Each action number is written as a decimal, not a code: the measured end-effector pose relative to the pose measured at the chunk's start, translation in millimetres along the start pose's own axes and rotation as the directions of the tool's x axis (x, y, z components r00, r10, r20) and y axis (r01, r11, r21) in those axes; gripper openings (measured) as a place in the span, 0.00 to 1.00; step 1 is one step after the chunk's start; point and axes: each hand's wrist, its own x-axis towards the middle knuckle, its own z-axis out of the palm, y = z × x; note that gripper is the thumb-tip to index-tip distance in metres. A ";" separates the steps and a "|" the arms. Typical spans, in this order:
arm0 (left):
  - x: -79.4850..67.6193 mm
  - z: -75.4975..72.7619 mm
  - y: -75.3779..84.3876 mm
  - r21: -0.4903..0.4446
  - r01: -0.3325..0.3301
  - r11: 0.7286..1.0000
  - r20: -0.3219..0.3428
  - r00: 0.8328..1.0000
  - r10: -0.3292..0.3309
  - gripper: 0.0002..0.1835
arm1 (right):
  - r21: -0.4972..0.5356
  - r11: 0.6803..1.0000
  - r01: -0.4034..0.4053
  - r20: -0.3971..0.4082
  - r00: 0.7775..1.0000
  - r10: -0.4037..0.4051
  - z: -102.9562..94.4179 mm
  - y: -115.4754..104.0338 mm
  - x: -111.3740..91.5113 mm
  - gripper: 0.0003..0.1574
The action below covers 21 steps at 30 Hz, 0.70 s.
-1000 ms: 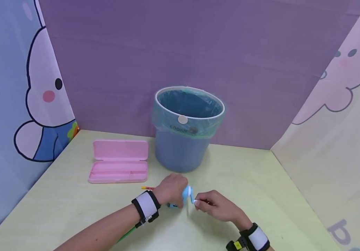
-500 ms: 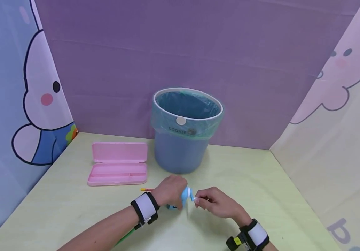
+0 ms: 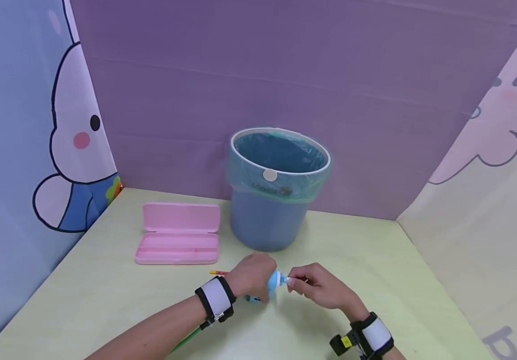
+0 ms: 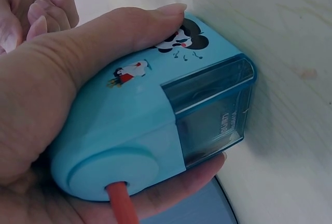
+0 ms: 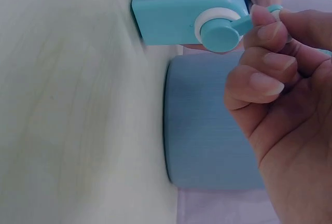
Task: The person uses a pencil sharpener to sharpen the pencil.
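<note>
My left hand (image 3: 254, 274) grips a light blue crank pencil sharpener (image 4: 137, 110) on the table, thumb over its printed top and fingers along the opposite side. Out of the sharpener's round hole sticks a red pencil (image 4: 122, 206); in the head view its yellow-tipped end shows left of the hand. The clear shavings drawer (image 4: 212, 115) faces the left wrist camera. At the other end of the sharpener, the thumb and index finger of my right hand (image 3: 321, 286) pinch the knob of the crank (image 5: 220, 35). The other right fingers are curled in.
Just behind the hands stands a blue trash bin (image 3: 265, 220) with a greenish liner. An opened pink pencil case (image 3: 179, 255) lies left of it on the pale table (image 3: 375, 265). A purple backdrop (image 3: 308, 65) and printed side panels surround the table.
The crank has turned: its arm hung downward a second ago and now points to the right, toward the right hand, which has risen slightly. The left hand keeps its grip. The head view has shifted slightly.
</note>
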 end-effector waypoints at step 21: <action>1.6 -0.9 -0.3 -0.011 -0.013 1.000 0.021 1.000 0.013 0.25 | -0.096 0.995 0.010 -0.011 1.000 -0.011 -13.5 2.8 13.0 0.15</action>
